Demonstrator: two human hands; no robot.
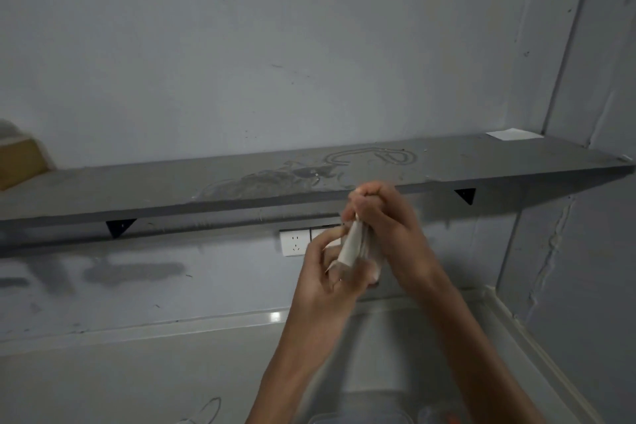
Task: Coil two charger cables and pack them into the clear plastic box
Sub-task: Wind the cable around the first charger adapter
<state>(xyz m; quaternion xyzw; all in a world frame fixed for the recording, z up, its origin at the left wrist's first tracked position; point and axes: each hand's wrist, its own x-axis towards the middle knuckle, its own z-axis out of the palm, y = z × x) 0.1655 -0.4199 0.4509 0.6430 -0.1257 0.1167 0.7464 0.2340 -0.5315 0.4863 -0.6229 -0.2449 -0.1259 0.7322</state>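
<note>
Two bare hands meet in front of a grey wall, just below a long grey shelf [309, 179]. Between them is a pale, whitish bundle [354, 244], blurred by motion; it looks like a white charger cable gathered into a narrow, upright bunch, though single strands cannot be made out. The right hand [385, 217] is curled in a fist round the top of the bundle, knuckles up. The left hand [330, 272] sits lower, its fingers curled round the bottom of the bundle. Behind the hands, a white wall socket [294, 243] is fixed to the wall under the shelf, partly hidden by the fingers. On the shelf lie a smear of dust marks and, at its far right end, a white sheet of paper [514, 134]; a brown box [19, 158] stands at its left end. At the bottom edge, between the forearms, the rim of a clear plastic box [361, 418] shows, blurred, on a pale counter [103, 382]. A thin white cable [206, 410] loops on the counter at lower left.
</note>
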